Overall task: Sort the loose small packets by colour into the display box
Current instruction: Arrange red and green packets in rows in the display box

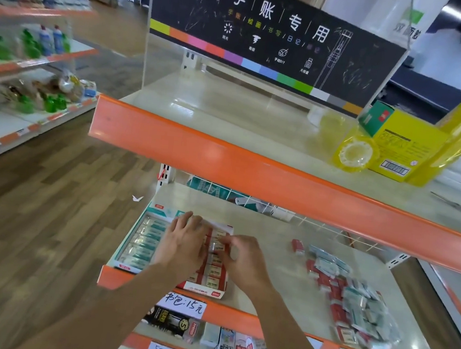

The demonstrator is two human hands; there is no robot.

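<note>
The display box [130, 268] lies on the middle shelf at the left. Its left rows hold teal packets [147, 239] and its right rows hold red packets [216, 268]. My left hand [182, 242] lies flat across the middle of the box, fingers spread over the packets. My right hand [239, 255] sits over the red rows, its fingertips pinching a small packet [215, 245]. A loose pile of red and teal packets [352, 298] lies on the shelf to the right of the box.
An orange-edged upper shelf [252, 173] overhangs the work area, carrying a yellow tape roll [353, 155] and a yellow box [403, 146]. A wire divider [290, 211] runs behind the box. Stock sits on the lower shelf [208, 335]. Wooden floor lies at the left.
</note>
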